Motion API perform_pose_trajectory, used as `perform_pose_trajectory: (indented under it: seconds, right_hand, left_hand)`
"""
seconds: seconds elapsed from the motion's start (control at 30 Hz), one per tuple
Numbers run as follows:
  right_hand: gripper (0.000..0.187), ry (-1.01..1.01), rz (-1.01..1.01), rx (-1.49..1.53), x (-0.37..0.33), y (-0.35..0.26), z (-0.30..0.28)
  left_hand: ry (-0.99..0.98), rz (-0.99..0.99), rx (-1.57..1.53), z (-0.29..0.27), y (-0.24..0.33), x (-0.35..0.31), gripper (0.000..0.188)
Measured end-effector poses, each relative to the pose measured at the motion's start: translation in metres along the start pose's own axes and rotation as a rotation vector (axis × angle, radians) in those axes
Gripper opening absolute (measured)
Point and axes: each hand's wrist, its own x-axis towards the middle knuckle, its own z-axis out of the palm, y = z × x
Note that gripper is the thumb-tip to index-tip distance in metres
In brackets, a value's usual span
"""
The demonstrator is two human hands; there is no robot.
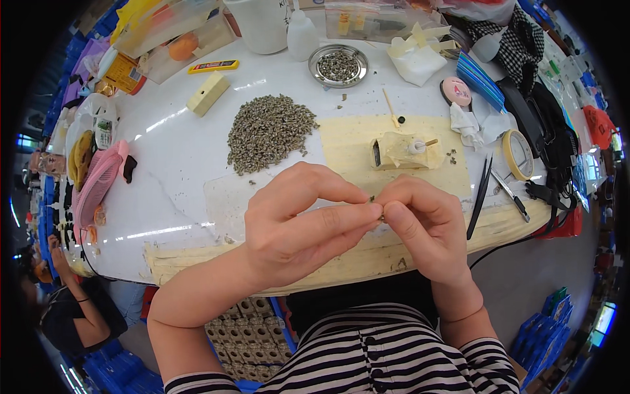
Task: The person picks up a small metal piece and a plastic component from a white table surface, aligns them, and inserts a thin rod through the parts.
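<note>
My left hand [308,226] and my right hand [423,226] meet over the front part of the table, fingertips touching. Between them is a tiny dark metal part [373,198], mostly hidden by the fingers. Both hands are closed in a pinch on it. Just beyond the hands stands a small block wrapped in cream tape [400,151], with a white nozzle-like piece and a thin wooden stick on top. A large heap of small metal parts [270,131] lies beyond my left hand. More such parts fill a round metal dish [338,65] at the back.
Black tweezers [480,197], a knife-like tool [512,195] and a tape roll [518,155] lie at right. A cream block [208,94] and yellow cutter [214,66] are at back left. A pink mesh pouch [98,184] sits left. Below, a crate holds metal castings [252,335].
</note>
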Motion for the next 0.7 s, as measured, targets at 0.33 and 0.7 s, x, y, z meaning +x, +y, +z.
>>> perform_pose_trajectory:
  seconds: [0.33, 0.7]
  right_hand:
    - [0.017, 0.215, -0.416, -0.605, 0.001, 0.005, 0.009]
    - [0.016, 0.163, -0.412, -0.574, -0.001, 0.01, 0.011]
  left_hand:
    - [0.041, -0.091, 0.037, 0.007, -0.002, -0.006, 0.03]
    - [0.09, -0.083, 0.007, 0.008, -0.002, -0.006, 0.028]
